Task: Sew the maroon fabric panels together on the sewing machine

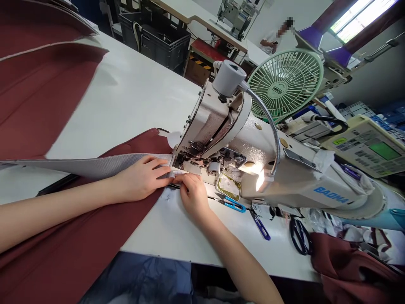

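My left hand (142,179) lies with its fingers spread over a grey mesh strip (98,166) and the maroon fabric (101,236) under it. The strip runs in from the left and ends by the needle area of a sewing machine (209,116). Just in front of the machine's foot, my right hand (193,195) has its fingers bent and pinched together on the edge of the fabric. The fingertips of both hands almost meet there. The needle itself is hard to make out.
Blue thread snips (233,204), purple snips (260,226) and a small tray (228,186) lie right of my right hand. Black-handled scissors (300,236) are farther right. Behind the machine stands a green fan (284,84). More maroon fabric (41,93) covers the far left.
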`<state>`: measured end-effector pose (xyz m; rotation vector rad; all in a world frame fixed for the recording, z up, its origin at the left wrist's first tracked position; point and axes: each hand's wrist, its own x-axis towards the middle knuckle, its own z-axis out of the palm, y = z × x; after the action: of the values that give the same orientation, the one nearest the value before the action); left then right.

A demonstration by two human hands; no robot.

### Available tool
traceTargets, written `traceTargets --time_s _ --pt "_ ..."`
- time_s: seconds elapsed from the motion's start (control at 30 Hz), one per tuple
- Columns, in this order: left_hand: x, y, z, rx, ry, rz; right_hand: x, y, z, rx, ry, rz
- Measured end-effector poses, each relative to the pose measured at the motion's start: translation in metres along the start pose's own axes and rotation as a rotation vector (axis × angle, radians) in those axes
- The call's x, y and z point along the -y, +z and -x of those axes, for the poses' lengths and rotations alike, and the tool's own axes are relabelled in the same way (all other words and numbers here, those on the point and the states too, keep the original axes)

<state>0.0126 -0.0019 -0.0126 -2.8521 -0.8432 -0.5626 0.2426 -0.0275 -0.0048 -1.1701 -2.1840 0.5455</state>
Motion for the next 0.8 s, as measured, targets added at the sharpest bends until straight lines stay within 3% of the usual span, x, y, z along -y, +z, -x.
traceTargets --time_s 0.23,0.4,0.6,0.8 --pt "-0.001 -0.005 0.000 0.051 0.010 0.005 0.003 -0.006 -0.008 0.037 0.097 0.282" --pt "0.002 -0.009 0.003 0.051 -0.063 0.162 0.007 -0.004 -0.010 0.089 0.095 0.455" --pt "0.008 -0.017 0.005 -0.100 -0.277 0.372 0.015 0.002 -0.017 0.148 0.098 0.556" --pt "0.009 -0.012 0.005 -0.040 -0.188 0.335 0.019 0.010 -0.023 0.130 0.126 0.552"
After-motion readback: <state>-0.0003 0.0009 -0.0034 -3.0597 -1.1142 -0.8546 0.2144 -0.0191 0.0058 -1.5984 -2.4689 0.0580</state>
